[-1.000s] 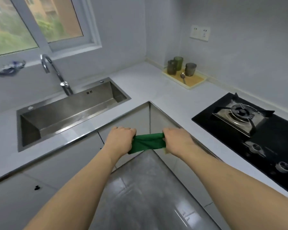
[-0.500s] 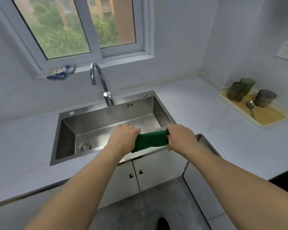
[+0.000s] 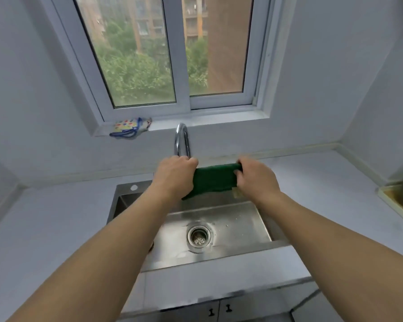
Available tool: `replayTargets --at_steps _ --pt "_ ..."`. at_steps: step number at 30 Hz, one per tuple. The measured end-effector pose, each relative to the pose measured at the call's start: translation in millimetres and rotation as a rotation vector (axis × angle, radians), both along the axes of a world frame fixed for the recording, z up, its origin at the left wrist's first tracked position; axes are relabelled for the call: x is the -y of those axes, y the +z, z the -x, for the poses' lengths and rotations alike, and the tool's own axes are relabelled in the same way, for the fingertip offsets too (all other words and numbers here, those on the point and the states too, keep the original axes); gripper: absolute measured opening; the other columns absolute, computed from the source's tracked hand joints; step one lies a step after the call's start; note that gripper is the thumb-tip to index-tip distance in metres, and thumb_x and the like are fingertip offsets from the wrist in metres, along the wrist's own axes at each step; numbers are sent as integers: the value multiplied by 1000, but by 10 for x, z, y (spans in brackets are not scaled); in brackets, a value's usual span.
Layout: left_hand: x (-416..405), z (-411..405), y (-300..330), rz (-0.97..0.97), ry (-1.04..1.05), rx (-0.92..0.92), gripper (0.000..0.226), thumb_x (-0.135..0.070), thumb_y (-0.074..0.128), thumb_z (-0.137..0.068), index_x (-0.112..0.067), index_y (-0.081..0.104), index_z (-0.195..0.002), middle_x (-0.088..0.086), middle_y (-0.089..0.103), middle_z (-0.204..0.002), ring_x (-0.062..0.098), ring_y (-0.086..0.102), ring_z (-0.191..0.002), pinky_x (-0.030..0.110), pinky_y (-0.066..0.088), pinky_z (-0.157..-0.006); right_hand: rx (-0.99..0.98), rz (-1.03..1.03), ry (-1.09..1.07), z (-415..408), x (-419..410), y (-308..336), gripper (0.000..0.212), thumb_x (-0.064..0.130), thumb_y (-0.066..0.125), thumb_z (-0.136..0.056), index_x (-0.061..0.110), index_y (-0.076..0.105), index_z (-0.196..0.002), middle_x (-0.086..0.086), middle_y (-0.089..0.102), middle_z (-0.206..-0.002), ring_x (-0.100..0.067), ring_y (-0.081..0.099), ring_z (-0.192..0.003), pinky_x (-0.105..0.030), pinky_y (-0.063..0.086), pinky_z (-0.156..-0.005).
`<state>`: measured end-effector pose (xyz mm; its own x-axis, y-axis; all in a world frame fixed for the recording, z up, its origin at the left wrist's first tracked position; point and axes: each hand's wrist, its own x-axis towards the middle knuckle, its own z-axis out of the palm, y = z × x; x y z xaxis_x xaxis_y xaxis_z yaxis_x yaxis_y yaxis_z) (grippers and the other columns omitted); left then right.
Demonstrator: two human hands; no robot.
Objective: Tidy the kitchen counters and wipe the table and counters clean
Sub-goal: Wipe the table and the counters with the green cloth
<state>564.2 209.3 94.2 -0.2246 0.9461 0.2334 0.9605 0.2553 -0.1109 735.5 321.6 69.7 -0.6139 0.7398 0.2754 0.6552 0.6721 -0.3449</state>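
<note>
Both hands grip a green cloth [image 3: 215,178] stretched between them above the sink [image 3: 230,226], the left hand [image 3: 176,174] on 1 end and the right hand [image 3: 257,180] on the other. The faucet [image 3: 182,141] rises just behind the left hand. A tray [image 3: 392,201], possibly holding cups, sits on the counter [image 3: 323,182] at the right edge.

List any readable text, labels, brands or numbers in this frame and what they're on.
None readable.
Green cleaning cloth gripped between left hand and right hand: no print.
Stainless steel sink and chrome faucet: no visible marking.
Colourful dotted cloth pouch on the window sill: pattern only, too blurred for lettering.
</note>
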Motion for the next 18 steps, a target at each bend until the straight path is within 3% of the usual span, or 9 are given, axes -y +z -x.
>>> replayTargets --at_steps 5,8,13,18 --pt "-38 973 372 -128 39 -38 17 -15 50 -87 -19 56 -102 1 61 -97 22 56 -90 34 43 -74 -75 -84 51 985 -138 381 15 25 46 -97 19 60 -99 1 61 -91 -17 55 -78 -29 41 -62" --pt "-24 1585 508 -210 105 -47 23 -12 49 -84 -20 57 -104 1 62 -97 23 55 -89 34 42 -72 -148 -137 80 1608 -127 620 13 22 47 -95 19 59 -98 1 61 -92 -21 56 -82 -36 50 -69" --pt "-45 2421 642 -255 176 71 16 -5 48 -84 -18 53 -92 0 55 -87 19 48 -76 31 36 -61 -179 -111 116 2482 -152 835 17 18 43 -94 17 59 -101 -2 60 -97 -24 56 -85 -36 48 -70" --pt "-219 3060 635 -231 162 81 17 -2 48 -85 -17 52 -92 1 54 -88 20 51 -77 31 42 -60 -169 -19 158 3067 -346 840 17 21 44 -96 17 59 -103 -2 58 -101 -24 57 -86 -40 51 -73"
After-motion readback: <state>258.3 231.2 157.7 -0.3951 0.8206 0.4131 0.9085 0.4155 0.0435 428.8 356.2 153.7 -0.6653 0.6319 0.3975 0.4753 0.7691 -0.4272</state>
